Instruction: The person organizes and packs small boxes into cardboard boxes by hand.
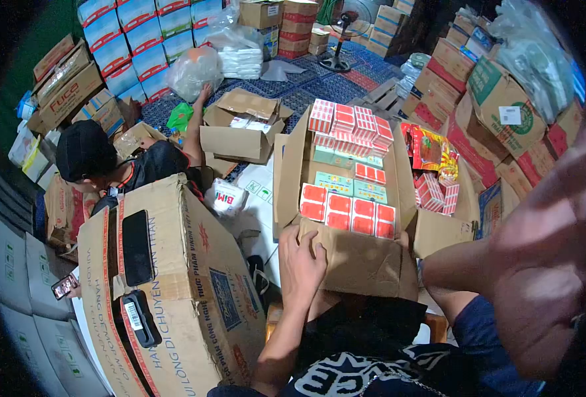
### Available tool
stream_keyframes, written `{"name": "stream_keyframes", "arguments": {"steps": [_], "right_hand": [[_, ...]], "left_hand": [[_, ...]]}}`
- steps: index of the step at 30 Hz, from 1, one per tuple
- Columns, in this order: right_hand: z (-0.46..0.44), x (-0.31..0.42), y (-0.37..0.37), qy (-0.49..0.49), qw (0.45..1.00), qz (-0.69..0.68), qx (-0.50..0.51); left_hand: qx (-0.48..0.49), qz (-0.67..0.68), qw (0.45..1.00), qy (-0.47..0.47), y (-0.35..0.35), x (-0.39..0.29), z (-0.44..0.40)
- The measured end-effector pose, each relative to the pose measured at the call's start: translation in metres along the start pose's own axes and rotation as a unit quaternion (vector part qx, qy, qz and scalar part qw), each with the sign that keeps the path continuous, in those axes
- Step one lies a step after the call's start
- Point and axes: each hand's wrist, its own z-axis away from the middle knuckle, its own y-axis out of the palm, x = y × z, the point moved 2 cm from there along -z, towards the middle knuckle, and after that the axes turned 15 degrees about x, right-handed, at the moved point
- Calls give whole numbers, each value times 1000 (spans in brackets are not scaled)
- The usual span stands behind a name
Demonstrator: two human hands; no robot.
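In front of me stands an unsealed cardboard box [366,264] packed with small cartons. Red-and-white cartons [338,210] line its near side, pale green ones [333,182] lie in the middle, and striped red-and-white ones [352,126] are stacked at the far end. My left hand [301,261] rests against the near left corner of this box, its fingers spread and slightly bent on the cardboard. Close to the camera at the right, my right hand [538,271] is a large blur; its fingers cannot be made out.
A tall carton [180,284] at left carries a phone [139,248] and a black device with a barcode label [141,319]. Beyond it, another person [141,159] reaches toward plastic bags. A box with yellow-red packets [425,149] stands right; stacked cartons [127,46] and a fan [336,59] are behind.
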Motion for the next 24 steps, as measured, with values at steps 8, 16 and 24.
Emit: {"name": "stream_keyframes", "arguments": {"steps": [8, 16, 24], "right_hand": [[-5, -4, 8, 14, 999, 28, 6], [-8, -5, 10, 25, 998, 65, 10], [-6, -3, 9, 43, 994, 103, 13]], "left_hand": [[-20, 15, 1000, -16, 2, 2, -2], [-40, 8, 999, 0, 8, 7, -3], [-35, 2, 999, -1, 5, 7, -2]]}}
